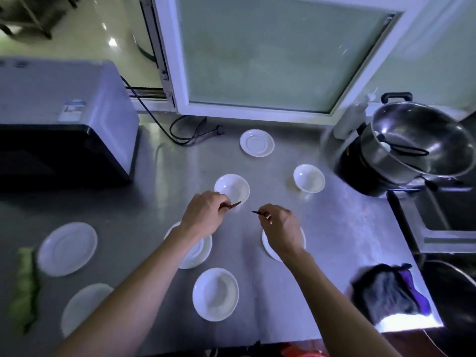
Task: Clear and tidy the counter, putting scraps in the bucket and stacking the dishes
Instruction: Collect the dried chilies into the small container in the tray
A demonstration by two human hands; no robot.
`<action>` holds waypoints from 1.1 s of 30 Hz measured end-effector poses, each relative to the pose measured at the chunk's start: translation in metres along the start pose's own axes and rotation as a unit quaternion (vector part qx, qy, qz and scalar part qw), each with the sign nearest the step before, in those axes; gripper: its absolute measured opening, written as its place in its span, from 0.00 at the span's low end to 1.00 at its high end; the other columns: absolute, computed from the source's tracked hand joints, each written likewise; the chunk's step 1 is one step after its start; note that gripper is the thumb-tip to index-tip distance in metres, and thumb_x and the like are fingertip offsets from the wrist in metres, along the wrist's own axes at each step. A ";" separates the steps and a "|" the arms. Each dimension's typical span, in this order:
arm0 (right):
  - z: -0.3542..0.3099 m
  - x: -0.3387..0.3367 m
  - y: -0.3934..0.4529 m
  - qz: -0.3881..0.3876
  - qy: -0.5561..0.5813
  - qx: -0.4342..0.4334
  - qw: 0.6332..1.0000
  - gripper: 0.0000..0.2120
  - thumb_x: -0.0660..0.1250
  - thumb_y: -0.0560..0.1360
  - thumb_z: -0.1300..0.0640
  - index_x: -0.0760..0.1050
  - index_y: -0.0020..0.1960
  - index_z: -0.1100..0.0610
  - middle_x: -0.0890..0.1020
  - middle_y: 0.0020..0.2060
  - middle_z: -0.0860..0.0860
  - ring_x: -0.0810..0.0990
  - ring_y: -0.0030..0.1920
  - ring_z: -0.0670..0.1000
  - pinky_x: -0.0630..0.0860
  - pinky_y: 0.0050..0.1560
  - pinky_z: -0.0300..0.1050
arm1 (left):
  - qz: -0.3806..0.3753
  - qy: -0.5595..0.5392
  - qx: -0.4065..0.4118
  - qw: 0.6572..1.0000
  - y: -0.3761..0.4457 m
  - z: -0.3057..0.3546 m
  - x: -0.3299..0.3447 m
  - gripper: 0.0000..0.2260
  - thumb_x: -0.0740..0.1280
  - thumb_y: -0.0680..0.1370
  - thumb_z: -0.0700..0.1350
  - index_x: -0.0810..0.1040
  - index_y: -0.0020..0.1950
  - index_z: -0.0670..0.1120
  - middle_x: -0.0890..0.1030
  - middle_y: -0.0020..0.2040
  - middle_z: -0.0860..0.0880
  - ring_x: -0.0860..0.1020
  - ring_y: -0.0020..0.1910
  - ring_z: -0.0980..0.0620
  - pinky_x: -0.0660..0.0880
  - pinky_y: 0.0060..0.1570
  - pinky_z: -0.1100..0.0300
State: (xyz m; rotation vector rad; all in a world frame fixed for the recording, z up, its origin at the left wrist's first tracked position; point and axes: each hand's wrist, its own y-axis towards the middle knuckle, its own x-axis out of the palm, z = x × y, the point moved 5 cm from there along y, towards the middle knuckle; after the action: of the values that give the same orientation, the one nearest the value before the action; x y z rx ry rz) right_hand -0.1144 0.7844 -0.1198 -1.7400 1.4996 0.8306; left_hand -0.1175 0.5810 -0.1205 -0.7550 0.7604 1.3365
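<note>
On the steel counter (334, 228) lie several white dishes. My left hand (203, 215) pinches a dark red chilli scrap (235, 204) over the rim of a small bowl (231, 188). My right hand (279, 225) pinches another dark chilli scrap (255, 212) above the counter. A saucer (199, 249) lies partly under my left wrist, and another saucer (269, 249) is mostly hidden under my right hand. More bowls sit at the front (215, 294) and right (309, 178). Plates lie at the back (256, 143), left (67, 249) and front left (82, 307).
A microwave (64, 119) stands at the back left, its cable (190, 132) trailing on the counter. A steel pot (417, 143) sits on a cooker at the right. A dark cloth (386, 292) lies front right. Green vegetable scraps (24, 287) lie at the left edge.
</note>
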 end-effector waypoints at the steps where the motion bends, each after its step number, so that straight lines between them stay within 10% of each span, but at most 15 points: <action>1: -0.001 0.004 -0.006 -0.009 0.011 -0.006 1.000 0.05 0.66 0.77 0.60 0.80 0.47 0.56 0.83 0.42 0.52 0.80 0.42 0.57 0.78 0.42 0.54 | 0.013 0.004 -0.007 1.000 -0.010 -0.001 -0.002 0.08 0.67 0.77 0.41 0.83 0.51 0.51 0.83 0.46 0.54 0.79 0.46 0.48 0.74 0.47 0.52; 33: -0.274 0.215 -0.225 -0.289 0.040 -0.355 0.888 0.09 0.70 0.73 0.61 0.86 0.49 0.51 0.86 0.44 0.48 0.83 0.43 0.51 0.78 0.46 0.46 | 0.232 0.007 -0.379 0.896 -0.454 -0.167 -0.105 0.05 0.67 0.77 0.45 0.82 0.50 0.50 0.83 0.49 0.52 0.79 0.52 0.49 0.74 0.54 0.51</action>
State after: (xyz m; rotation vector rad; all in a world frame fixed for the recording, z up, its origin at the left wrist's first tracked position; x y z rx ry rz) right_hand 0.1457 0.4618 -0.1228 -2.5933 0.6349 1.0511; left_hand 0.3182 0.3466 -0.1072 -1.2417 0.4174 2.1146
